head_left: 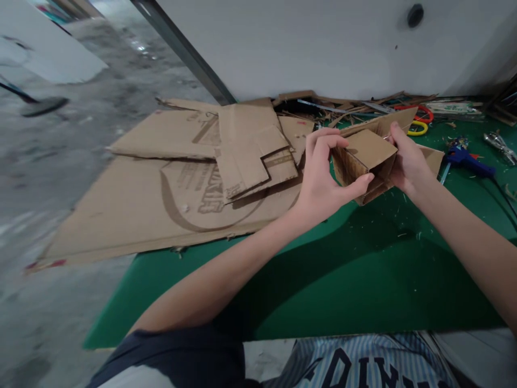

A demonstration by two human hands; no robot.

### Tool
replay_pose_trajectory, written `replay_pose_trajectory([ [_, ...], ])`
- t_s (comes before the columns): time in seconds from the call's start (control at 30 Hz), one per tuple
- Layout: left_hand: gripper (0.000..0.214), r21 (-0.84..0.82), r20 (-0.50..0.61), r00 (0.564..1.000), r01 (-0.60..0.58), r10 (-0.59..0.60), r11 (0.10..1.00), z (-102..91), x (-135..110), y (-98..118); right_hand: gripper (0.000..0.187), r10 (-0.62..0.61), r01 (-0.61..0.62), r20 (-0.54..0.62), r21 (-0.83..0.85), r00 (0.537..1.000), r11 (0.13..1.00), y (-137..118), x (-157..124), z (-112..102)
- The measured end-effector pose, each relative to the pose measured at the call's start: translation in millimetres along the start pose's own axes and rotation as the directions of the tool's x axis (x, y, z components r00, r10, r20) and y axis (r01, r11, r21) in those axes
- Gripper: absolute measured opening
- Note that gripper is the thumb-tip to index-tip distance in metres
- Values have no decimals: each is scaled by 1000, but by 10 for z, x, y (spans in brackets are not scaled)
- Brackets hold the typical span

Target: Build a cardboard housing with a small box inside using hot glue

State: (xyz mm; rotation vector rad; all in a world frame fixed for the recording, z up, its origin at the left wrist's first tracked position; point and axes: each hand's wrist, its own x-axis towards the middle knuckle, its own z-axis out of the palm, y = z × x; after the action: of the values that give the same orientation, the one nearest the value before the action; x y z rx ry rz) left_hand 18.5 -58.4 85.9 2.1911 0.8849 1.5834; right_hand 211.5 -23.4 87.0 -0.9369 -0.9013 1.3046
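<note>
Between my two hands is a small cardboard box (371,151), held above the green table with its hollow side tilted toward me. My left hand (323,167) grips its left side, thumb along the front edge and fingers over the top. On the other side, my right hand (406,159) pinches the right wall, with the thumb up near the top edge; some of its fingers are hidden behind the cardboard. Cardboard flaps stick out behind the box and to its right.
Flat cardboard sheets (181,188) cover the table's left part and overhang its edge. A blue glue gun (468,160) and scissors with red and yellow handles (419,127) lie at the right. Cardboard scraps (335,108) line the white wall (323,48). The green table (363,285) has small shavings.
</note>
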Motion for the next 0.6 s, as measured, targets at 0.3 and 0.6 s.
replay_pose_trajectory([
  [0.3, 56, -15, 46, 999, 22, -21, 1000, 5, -30, 45, 65, 32, -32, -11, -41, 999, 999, -31, -40, 2],
  [0.6, 54, -2, 48, 999, 27, -27, 1000, 55, -88, 22, 65, 58, -59, -31, -22, 998, 998, -45, -87, 39],
])
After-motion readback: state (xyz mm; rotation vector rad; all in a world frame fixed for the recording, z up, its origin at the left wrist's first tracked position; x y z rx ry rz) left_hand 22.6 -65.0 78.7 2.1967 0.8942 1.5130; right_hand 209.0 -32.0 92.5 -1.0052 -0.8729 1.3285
